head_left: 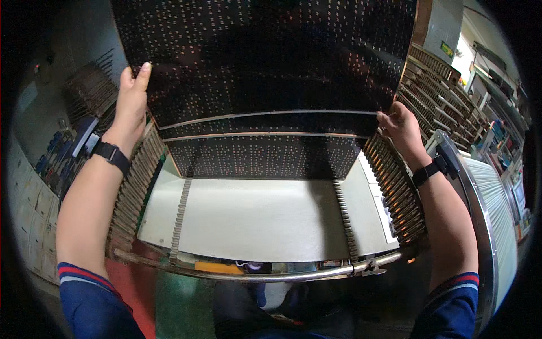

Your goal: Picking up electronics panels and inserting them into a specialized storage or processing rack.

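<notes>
A large black panel [271, 62], patterned with rows of small light dots, spans the top of the view. My left hand [133, 101] is closed on its left edge, the thumb lying up along the face. Lower on the right edge, my right hand [402, 124] grips it with curled fingers. Beneath the panel is a slotted metal rack [125, 206], with ribbed sides left and right. Another dotted dark panel [254, 158] stands upright at the rack's far part, partly covered by the held one. Whether the dark band between them is a separate panel I cannot tell.
A white base board [259, 220] carries two toothed strips [179, 220] running front to back. A metal rod [271, 277] crosses the rack's front. More slotted racks [440, 96] stand at the right, beside a metal-framed ribbed panel [491, 192]. Grey cabinets [34, 209] line the left.
</notes>
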Tool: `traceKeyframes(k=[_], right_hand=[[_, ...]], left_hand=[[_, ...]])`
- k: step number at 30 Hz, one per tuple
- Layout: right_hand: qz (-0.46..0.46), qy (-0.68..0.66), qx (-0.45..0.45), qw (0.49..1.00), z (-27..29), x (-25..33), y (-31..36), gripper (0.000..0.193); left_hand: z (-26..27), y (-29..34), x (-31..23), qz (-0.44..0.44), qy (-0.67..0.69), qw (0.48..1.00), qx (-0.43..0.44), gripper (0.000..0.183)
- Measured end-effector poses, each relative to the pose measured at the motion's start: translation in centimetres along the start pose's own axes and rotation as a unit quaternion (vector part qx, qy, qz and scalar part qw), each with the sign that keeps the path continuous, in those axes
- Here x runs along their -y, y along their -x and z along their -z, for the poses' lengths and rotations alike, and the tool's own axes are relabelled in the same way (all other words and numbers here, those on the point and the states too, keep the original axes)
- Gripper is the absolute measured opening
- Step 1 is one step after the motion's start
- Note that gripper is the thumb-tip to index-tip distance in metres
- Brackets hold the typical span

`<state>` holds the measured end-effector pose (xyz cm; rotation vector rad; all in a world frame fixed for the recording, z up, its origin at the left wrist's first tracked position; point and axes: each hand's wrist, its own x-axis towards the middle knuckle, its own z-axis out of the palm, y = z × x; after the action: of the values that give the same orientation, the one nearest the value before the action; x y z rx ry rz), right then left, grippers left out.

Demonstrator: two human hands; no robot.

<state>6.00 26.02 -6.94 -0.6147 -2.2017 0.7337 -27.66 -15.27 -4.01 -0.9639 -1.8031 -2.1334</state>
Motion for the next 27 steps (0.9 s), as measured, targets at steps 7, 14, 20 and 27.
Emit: traceKeyframes(k=[7, 14, 20, 27], right_hand=[[0.050, -0.067, -0.071, 0.994, 0.2, -0.2, -1.4, 0.021], [0.057, -0.120, -0.042, 0.990, 3.3, 2.1, 0.0, 0.031], [-0.011, 0.041, -0.006, 0.999, 3.1, -0.4, 0.9, 0.022], [-0.045, -0.050, -0.012, 0.998, 2.5, 1.9, 2.0, 0.022]], left_hand=[[0.5, -0.3, 0.0, 0.002, 0.016, 0.999, -0.036, 0.084], [1.3, -0.3, -0.4, -0.004, 0.111, 0.993, -0.038, 0.049], [0.6, 0.3, -0.7, 0.012, 0.065, 0.996, -0.065, 0.050], [0.4, 0.3, -0.1, -0.029, 0.051, 0.998, -0.029, 0.056]])
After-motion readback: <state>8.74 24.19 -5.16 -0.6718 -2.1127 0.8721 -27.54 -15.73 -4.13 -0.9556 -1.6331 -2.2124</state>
